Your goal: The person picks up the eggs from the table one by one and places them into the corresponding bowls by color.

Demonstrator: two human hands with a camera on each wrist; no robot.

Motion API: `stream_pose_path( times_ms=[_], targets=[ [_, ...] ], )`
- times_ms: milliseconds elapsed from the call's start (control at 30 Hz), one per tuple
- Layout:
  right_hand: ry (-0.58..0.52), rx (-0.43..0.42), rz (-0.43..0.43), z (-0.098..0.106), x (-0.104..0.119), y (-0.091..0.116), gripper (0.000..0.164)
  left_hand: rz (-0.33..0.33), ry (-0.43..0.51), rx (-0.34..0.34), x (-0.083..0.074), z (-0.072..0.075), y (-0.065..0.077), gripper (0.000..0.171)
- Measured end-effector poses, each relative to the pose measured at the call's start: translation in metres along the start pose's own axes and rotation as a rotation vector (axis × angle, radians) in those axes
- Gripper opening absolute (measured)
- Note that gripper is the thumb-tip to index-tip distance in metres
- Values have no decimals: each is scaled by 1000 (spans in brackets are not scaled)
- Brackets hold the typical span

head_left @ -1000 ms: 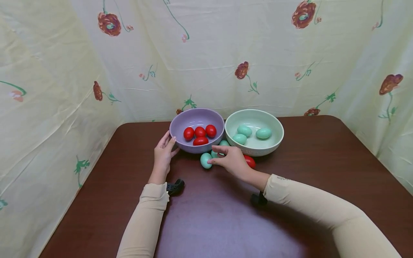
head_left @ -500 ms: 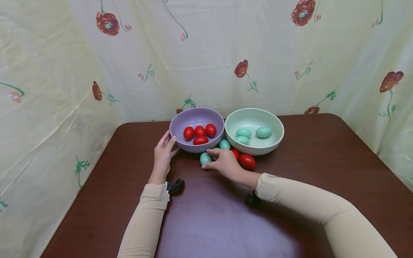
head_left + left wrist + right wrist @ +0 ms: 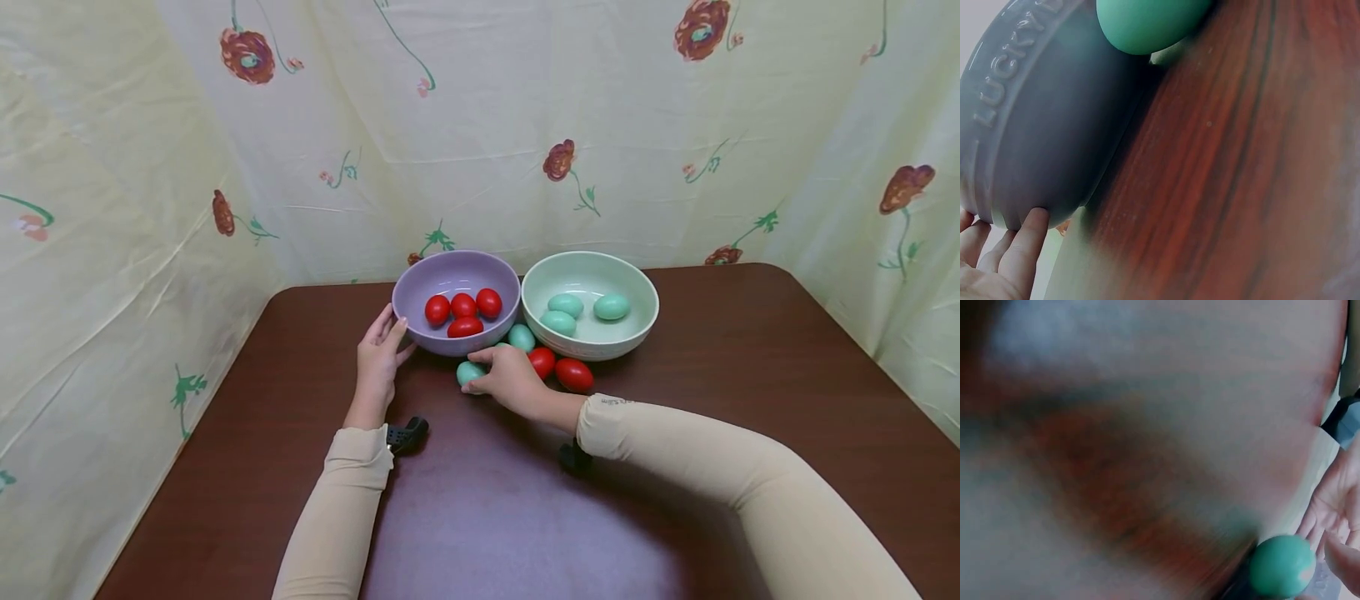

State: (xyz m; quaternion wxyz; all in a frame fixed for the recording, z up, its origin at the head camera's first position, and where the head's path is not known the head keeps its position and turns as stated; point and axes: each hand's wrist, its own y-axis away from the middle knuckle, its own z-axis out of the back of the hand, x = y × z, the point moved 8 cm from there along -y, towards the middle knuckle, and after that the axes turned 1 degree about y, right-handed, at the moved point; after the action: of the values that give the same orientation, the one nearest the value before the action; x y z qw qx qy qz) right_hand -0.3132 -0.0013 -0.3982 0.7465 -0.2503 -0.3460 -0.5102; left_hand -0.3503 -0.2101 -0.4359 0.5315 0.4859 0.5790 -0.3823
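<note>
My left hand (image 3: 377,358) touches the left outer side of a purple bowl (image 3: 453,271). In the left wrist view its fingers (image 3: 1029,247) lie fairly straight against the bowl wall. Several red eggs (image 3: 463,307) sit inside that bowl. In front of it, my right hand (image 3: 513,385) pinches a mint green egg (image 3: 468,374) between thumb and forefinger, low over the table. In the right wrist view this green egg (image 3: 1280,565) shows near the bottom, beside the left hand. Part of the egg is hidden by the right fingers.
A pale green bowl (image 3: 592,348) with several green eggs (image 3: 611,307) stands right of the purple one. On the brown table (image 3: 712,350), a red egg (image 3: 542,362), another red egg (image 3: 574,376) and a green egg (image 3: 521,337) lie before the bowls. A floral curtain hangs behind.
My right hand has moved left to the front green egg, and the egg has shifted slightly left with it. The red eggs behind the hand are uncovered. My left hand stays at the purple bowl.
</note>
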Motion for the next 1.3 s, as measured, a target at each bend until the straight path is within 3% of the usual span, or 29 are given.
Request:
stream_pose_path(
  times_ms=[233, 733, 933, 1300],
  targets=[
    [8, 82, -11, -8, -1, -1, 47, 5, 1, 7, 0, -1, 0, 60],
    [-24, 84, -33, -4, -6, 0, 43, 20, -2, 3, 1, -1, -2, 59],
    [-80, 96, -45, 9, -8, 6, 47, 16, 2, 1, 1, 0, -2, 60],
    [-145, 69, -97, 51, -4, 23, 46, 3, 23, 11, 0, -1, -2, 60]
  ],
)
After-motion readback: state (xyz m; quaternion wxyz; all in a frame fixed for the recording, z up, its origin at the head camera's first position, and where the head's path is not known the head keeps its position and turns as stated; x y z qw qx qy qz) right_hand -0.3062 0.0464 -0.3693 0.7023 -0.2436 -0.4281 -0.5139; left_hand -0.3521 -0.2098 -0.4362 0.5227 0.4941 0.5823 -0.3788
